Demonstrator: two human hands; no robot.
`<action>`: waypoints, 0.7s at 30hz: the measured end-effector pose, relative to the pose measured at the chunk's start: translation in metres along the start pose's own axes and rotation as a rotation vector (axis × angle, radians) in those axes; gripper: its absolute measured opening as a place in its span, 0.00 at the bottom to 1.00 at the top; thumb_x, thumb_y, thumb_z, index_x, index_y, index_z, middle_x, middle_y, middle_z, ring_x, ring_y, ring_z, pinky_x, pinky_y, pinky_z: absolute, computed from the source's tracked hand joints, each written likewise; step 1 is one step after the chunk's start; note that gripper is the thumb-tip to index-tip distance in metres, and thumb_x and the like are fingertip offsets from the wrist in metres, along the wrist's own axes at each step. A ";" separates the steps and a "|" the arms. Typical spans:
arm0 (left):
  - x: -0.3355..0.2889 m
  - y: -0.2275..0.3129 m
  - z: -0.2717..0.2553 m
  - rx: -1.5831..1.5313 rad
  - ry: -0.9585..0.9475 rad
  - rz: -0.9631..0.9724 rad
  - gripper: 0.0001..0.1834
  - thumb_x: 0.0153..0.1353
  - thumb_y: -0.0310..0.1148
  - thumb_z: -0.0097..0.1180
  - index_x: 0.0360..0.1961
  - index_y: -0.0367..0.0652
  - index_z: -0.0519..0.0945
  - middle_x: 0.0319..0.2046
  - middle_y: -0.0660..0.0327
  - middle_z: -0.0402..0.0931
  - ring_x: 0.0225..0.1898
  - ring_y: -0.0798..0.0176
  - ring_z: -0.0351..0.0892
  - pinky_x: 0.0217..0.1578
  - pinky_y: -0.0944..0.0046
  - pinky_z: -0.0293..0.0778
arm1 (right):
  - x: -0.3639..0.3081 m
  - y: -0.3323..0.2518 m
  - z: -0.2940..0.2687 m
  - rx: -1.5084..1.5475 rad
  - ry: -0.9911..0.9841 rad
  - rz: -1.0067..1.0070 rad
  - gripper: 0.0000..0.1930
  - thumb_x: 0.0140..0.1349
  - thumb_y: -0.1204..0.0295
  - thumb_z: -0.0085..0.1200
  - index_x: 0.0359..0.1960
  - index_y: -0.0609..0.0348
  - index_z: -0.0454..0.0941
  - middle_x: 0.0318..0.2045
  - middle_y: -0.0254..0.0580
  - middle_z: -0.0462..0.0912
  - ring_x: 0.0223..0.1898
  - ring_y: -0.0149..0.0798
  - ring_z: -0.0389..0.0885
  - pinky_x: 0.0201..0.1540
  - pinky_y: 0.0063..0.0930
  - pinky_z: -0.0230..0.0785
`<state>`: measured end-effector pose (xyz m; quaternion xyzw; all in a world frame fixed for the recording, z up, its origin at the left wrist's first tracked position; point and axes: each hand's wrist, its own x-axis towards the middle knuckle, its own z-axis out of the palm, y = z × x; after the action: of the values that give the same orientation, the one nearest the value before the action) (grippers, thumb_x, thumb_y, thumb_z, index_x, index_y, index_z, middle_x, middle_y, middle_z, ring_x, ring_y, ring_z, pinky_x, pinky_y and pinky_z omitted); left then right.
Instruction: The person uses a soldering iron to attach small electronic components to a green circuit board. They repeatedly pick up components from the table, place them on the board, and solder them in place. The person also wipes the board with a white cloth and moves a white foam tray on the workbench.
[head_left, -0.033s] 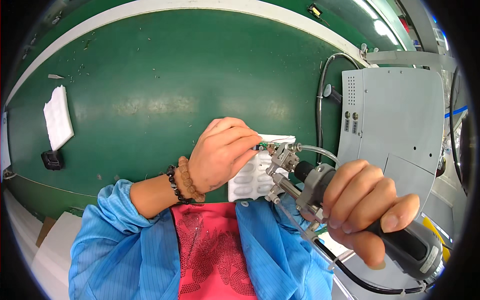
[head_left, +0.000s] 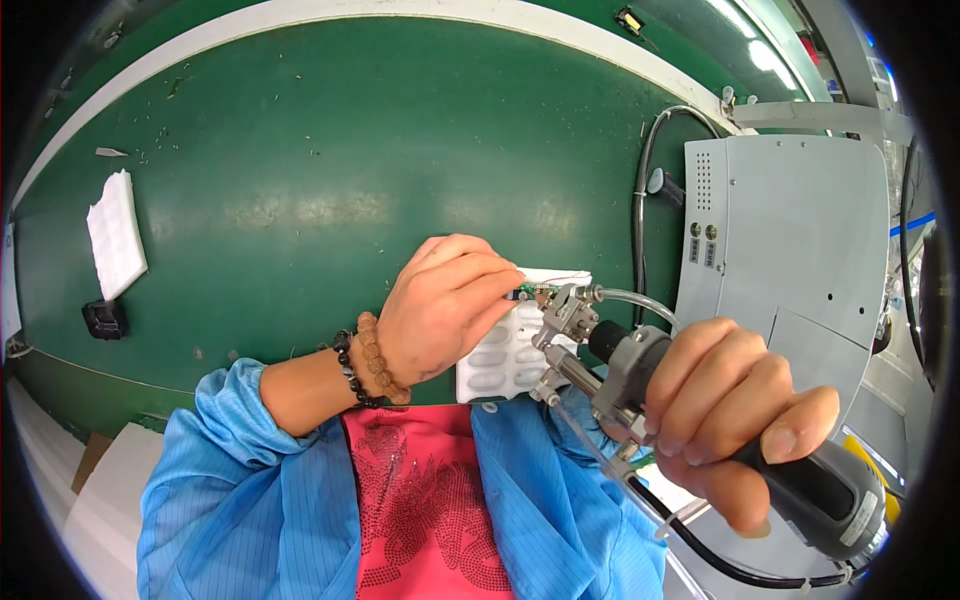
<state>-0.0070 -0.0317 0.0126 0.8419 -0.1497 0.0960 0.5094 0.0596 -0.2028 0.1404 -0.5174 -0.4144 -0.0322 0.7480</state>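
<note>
My left hand (head_left: pixel 440 305), palm down with bent fingers close together, pinches the edge of a small green circuit board (head_left: pixel 526 292) at its fingertips. Much of the board is hidden by the fingers and a metal tool head. In my right hand (head_left: pixel 735 410) is a black-handled tool (head_left: pixel 622 370) with metal fittings and tubes, its fingers wrapped round the grip. The tool slants toward the left, and its head meets or nearly meets the board; actual contact cannot be made out. Below both lies a white moulded tray (head_left: pixel 512 352) with oval hollows, at the table's near edge.
A grey metal box (head_left: pixel 785 230) stands at right, beside a black cable (head_left: pixel 640 220). Far left on the green table (head_left: pixel 330 130) lie a white foam piece (head_left: pixel 117 235) and a small black block (head_left: pixel 104 320). Tiny light bits are scattered at the far left.
</note>
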 end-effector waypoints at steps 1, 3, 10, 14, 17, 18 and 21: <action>0.001 0.000 0.000 -0.002 -0.001 0.003 0.17 0.45 0.24 0.70 0.40 0.40 0.84 0.40 0.60 0.83 0.46 0.55 0.80 0.48 0.57 0.74 | 0.000 0.000 0.000 -0.008 -0.005 0.009 0.21 0.63 0.56 0.63 0.45 0.54 0.67 0.20 0.30 0.74 0.15 0.24 0.73 0.17 0.17 0.69; -0.001 0.000 0.000 0.010 0.008 0.004 0.17 0.45 0.24 0.69 0.40 0.39 0.84 0.39 0.60 0.83 0.45 0.55 0.80 0.48 0.57 0.74 | 0.000 0.004 0.001 -0.007 -0.019 0.020 0.21 0.63 0.56 0.63 0.46 0.54 0.67 0.20 0.30 0.74 0.16 0.25 0.74 0.17 0.17 0.69; -0.002 -0.001 0.003 -0.002 0.041 0.022 0.17 0.44 0.23 0.69 0.39 0.37 0.84 0.38 0.58 0.83 0.43 0.54 0.81 0.45 0.57 0.75 | 0.007 0.009 0.005 0.033 -0.075 0.051 0.19 0.63 0.58 0.63 0.40 0.52 0.64 0.20 0.30 0.73 0.16 0.25 0.72 0.17 0.18 0.67; 0.000 -0.001 0.007 -0.011 0.046 0.051 0.17 0.44 0.23 0.69 0.39 0.37 0.84 0.37 0.58 0.82 0.42 0.53 0.81 0.44 0.56 0.76 | 0.007 0.011 0.006 0.022 -0.084 0.043 0.19 0.63 0.60 0.63 0.39 0.52 0.62 0.20 0.29 0.73 0.16 0.25 0.72 0.16 0.18 0.65; 0.001 -0.002 0.005 -0.006 0.043 0.041 0.17 0.44 0.23 0.69 0.39 0.37 0.83 0.36 0.57 0.82 0.42 0.53 0.81 0.44 0.57 0.76 | 0.005 0.012 0.015 -0.064 0.041 0.037 0.19 0.63 0.60 0.64 0.39 0.53 0.63 0.20 0.29 0.73 0.16 0.24 0.72 0.16 0.18 0.65; -0.001 -0.001 0.004 -0.001 0.049 0.028 0.17 0.44 0.23 0.69 0.39 0.37 0.83 0.36 0.57 0.82 0.42 0.53 0.81 0.44 0.57 0.76 | 0.005 0.010 0.014 -0.046 0.059 0.021 0.19 0.63 0.61 0.64 0.40 0.53 0.64 0.20 0.29 0.73 0.15 0.24 0.72 0.16 0.18 0.66; -0.003 -0.001 0.006 -0.020 0.039 0.027 0.16 0.46 0.24 0.69 0.39 0.37 0.83 0.36 0.57 0.82 0.42 0.52 0.81 0.45 0.56 0.76 | 0.000 -0.025 -0.006 0.053 0.059 -0.004 0.19 0.61 0.61 0.65 0.40 0.56 0.67 0.18 0.29 0.73 0.15 0.24 0.72 0.16 0.18 0.68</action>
<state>-0.0094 -0.0360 0.0086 0.8327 -0.1518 0.1178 0.5193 0.0513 -0.2196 0.1579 -0.4956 -0.3939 -0.0379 0.7732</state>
